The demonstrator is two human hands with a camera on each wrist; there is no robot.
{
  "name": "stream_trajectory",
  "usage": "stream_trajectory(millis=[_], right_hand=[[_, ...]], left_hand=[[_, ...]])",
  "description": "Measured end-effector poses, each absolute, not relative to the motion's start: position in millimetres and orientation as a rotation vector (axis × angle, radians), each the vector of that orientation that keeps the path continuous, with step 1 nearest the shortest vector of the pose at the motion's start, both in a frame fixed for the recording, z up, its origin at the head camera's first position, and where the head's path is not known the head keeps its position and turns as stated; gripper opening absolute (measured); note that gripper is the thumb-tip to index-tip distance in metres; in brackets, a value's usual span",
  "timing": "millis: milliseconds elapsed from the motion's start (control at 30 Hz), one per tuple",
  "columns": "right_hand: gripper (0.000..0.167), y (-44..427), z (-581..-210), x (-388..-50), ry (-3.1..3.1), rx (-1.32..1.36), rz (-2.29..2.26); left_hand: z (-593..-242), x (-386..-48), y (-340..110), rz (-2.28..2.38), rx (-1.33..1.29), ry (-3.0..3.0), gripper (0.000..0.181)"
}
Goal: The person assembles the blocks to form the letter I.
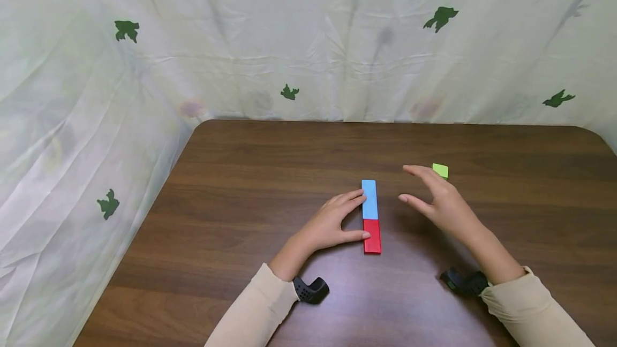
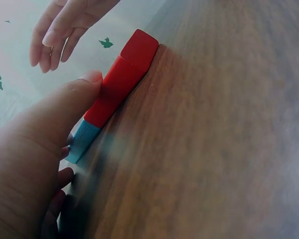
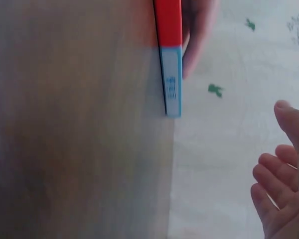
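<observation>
A light blue block (image 1: 369,200) and a red block (image 1: 372,241) lie end to end in a straight line on the table, the blue one farther away. My left hand (image 1: 332,221) is beside them on their left, its thumb touching the red block and its fingertips at the blue one, fingers fairly straight. To the right of the blocks, my right hand (image 1: 445,205) hovers above the table with thumb and fingers spread and holds nothing. A yellow-green block (image 1: 441,170) sits just beyond it, partly hidden by the hand. The right wrist view shows printing on the blue block's side (image 3: 171,82).
The brown wooden table (image 1: 231,175) has a rounded far edge. Behind it and on the left hangs a pale curtain (image 1: 318,31) with dark green bird shapes. A black wrist device (image 1: 312,290) sits at each sleeve.
</observation>
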State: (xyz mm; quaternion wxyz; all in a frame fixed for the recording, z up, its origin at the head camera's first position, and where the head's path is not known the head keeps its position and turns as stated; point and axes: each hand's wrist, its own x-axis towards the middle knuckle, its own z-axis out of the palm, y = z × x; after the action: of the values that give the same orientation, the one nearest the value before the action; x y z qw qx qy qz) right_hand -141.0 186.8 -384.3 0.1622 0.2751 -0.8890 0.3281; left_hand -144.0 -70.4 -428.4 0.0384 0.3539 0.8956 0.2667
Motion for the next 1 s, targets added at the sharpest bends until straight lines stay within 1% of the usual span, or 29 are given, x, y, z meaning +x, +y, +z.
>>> stream_trajectory(millis=[667, 833, 1000], right_hand=[[0.056, 234.4, -404.9, -166.5, -2.553, 0.463, 1.014], [0.056, 241.2, -409.4, -168.2, -2.603, 0.398, 1.055], [0.060, 243.9, -411.9, -169.3, -2.695, 0.357, 1.086]], left_hand=[[-429.1, -142.4, -70.0, 0.830, 1.063, 2.735, 0.075], [-429.4, -142.5, -69.9, 0.827, 1.063, 2.733, 0.075], [-429.9, -142.6, -70.0, 0.826, 1.069, 2.738, 0.075]])
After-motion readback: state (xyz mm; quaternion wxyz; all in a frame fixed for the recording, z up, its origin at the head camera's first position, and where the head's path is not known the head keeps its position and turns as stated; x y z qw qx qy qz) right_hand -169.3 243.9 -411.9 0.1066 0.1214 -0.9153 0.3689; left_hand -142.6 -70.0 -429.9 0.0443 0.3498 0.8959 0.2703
